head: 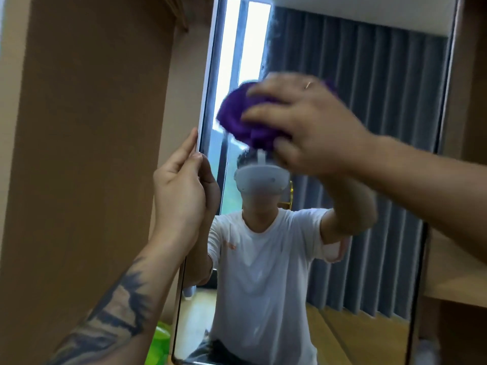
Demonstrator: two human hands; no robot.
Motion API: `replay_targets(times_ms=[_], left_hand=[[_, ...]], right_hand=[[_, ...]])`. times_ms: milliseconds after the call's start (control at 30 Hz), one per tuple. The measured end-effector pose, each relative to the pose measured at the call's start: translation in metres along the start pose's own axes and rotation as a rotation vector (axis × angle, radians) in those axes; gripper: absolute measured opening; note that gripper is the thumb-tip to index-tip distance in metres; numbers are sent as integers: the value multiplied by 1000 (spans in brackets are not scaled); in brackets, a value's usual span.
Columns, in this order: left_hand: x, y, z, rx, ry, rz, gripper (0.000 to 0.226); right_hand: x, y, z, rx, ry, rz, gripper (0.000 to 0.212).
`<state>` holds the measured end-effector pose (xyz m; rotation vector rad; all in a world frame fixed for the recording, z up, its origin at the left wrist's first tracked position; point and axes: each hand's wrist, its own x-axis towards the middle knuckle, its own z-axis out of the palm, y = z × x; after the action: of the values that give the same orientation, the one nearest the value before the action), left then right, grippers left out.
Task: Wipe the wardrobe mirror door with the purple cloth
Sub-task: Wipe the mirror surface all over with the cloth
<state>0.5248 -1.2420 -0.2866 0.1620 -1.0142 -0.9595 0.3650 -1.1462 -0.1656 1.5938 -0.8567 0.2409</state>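
From the head camera, a person's right hand (303, 125) presses a bunched purple cloth (237, 114) against the upper part of the wardrobe mirror door (369, 101), fingers spread and curled over the wad, thumb tucked beneath it, a ring on one finger. The cloth bulges out past the fingertips toward the door's near edge, and both hand and cloth are blurred. Below and to the side of the wiping hand, the left hand (181, 185) pinches that edge between thumb and fingers, bracing the panel (the forearm below it is tattooed). Faint streaks show on the glass below the cloth, over the reflected white shirt. A green object (158, 343) sits low beside the left forearm; grey curtains and a bright window appear only as reflections. To do this pass well, the person would likely keep the palm flat for even pressure, overlap each stroke with the one before, work from the area above the hand downward, and hold the left-hand brace so the door does not swing.
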Motion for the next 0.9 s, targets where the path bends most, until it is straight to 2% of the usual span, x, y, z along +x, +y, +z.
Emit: replay_targets(times_ms=[67,100,133,233,300,333,433,500,567,633,700,733,833,867,900], left_hand=[[-3,2,1,-47,4,-13,37],[-4,3,1,-78,6,-16,37],[-4,4,1,-109,5,-19,37],[-7,8,0,-184,-49,-40,42],[-8,9,0,-179,-69,-43,49],[-8,8,-1,-166,-60,-45,53],[-9,5,-2,-126,-29,-57,58],[-11,4,-3,-125,-13,-57,58],[-12,6,-4,-157,-26,-56,56],[-13,7,-5,-206,-68,-50,55],[-14,7,-5,-209,-86,-54,58],[-13,7,-6,-203,-80,-57,61],[-13,5,-9,-165,-58,-74,65],[-15,5,-10,-165,-58,-89,65],[-17,5,-12,-183,-54,-105,65]], right_hand=[[19,16,-7,18,86,265,56],[24,12,-7,29,102,322,55],[24,3,-5,29,92,288,53],[11,-30,6,42,-77,-148,45],[16,-27,3,15,-179,-306,44],[24,-18,1,-6,-168,-288,47],[41,0,-7,-22,-58,-11,52],[42,-11,-3,4,0,86,50],[28,-33,8,41,4,-28,44],[10,-46,13,60,-94,-195,40],[4,-38,8,23,-142,-265,43],[5,-28,4,12,-121,-216,46],[8,-9,0,28,41,124,49],[2,-14,2,39,83,170,47],[-6,-24,6,43,95,132,44]])
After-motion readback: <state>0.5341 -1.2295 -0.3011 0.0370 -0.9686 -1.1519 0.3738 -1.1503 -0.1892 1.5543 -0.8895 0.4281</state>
